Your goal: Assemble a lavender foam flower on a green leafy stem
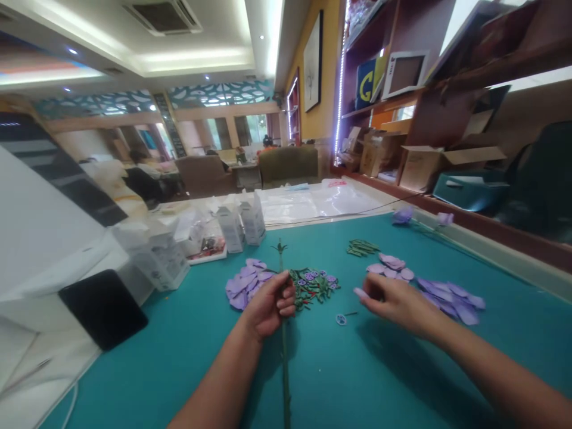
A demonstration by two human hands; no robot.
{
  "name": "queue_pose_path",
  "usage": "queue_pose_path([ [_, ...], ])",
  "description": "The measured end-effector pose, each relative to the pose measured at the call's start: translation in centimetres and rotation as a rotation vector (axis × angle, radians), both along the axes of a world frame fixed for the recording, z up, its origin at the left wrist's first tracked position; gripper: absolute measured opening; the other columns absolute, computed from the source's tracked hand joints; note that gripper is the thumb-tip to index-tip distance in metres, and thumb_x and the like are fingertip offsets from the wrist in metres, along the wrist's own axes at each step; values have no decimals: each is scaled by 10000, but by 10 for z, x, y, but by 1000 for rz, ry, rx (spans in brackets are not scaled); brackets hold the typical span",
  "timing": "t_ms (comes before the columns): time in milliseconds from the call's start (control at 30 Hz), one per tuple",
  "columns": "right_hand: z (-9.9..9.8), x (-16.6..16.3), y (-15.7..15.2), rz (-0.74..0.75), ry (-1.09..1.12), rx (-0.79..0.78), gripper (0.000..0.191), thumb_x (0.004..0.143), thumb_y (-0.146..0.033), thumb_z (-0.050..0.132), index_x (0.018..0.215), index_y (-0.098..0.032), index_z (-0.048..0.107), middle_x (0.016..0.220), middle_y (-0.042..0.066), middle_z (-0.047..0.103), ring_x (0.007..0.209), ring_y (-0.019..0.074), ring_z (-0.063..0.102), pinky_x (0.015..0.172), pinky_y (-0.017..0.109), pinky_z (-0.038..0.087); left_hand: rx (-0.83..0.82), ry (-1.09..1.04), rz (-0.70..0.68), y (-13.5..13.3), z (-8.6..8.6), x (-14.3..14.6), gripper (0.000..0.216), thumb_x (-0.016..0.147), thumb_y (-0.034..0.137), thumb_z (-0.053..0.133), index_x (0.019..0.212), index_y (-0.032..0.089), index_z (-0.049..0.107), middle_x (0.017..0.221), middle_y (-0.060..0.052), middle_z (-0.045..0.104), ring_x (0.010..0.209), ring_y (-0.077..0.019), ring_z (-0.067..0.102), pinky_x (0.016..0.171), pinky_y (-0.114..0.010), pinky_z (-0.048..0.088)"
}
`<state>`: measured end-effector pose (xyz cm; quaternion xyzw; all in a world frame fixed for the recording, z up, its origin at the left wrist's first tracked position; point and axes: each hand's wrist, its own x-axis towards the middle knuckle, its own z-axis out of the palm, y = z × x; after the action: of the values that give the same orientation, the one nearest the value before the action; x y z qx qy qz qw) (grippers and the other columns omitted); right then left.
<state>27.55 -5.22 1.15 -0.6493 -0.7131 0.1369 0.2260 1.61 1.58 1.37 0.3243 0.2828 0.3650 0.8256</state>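
Observation:
My left hand [270,304] is closed around a long green artificial flower stem [286,369], which stands nearly upright with small pointed leaves at its top. Between the pinched fingers of my right hand [388,301] is a small pale lilac petal [361,293], partly hidden by the fingers. Just below that hand, a lilac ring-shaped piece with a short dark pin [341,320] lies on the teal mat [326,381]. Behind my left hand are a pile of lilac petals [243,286] and a heap of small green pieces with lilac rings [313,289].
Pale petals [391,268], longer purple petals [453,300] and green strips [361,247] lie on the right. Two lilac flowers [402,215] rest at the far right edge. A black tablet-like slab [102,310] and white cartons [163,256] stand left.

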Motion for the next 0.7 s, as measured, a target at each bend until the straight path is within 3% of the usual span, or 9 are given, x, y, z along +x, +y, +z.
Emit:
queue_pose_path([
  [233, 20, -59, 50, 257, 516, 44, 295, 827, -496, 594, 850, -206, 644, 737, 24, 634, 645, 159, 533, 565, 278, 400, -30, 43, 50, 4, -3, -2, 320, 831, 285, 653, 634, 162, 432, 492, 82, 369, 362, -15, 238, 366, -140, 187],
  [433, 4, -73, 65, 211, 838, -51, 386, 698, -531, 690, 887, -194, 678, 758, 22, 646, 701, 172, 564, 617, 294, 440, -102, 71, 69, 8, -5, -2, 298, 843, 257, 626, 630, 160, 441, 472, 85, 337, 367, -20, 247, 371, -144, 198],
  [700, -6, -69, 65, 186, 950, -121, 369, 682, -507, 708, 876, -193, 691, 745, 12, 641, 671, 156, 560, 602, 285, 453, -168, 120, 32, 3, -10, 5, 279, 776, 216, 683, 643, 155, 445, 503, 83, 370, 377, -10, 262, 364, -131, 192],
])
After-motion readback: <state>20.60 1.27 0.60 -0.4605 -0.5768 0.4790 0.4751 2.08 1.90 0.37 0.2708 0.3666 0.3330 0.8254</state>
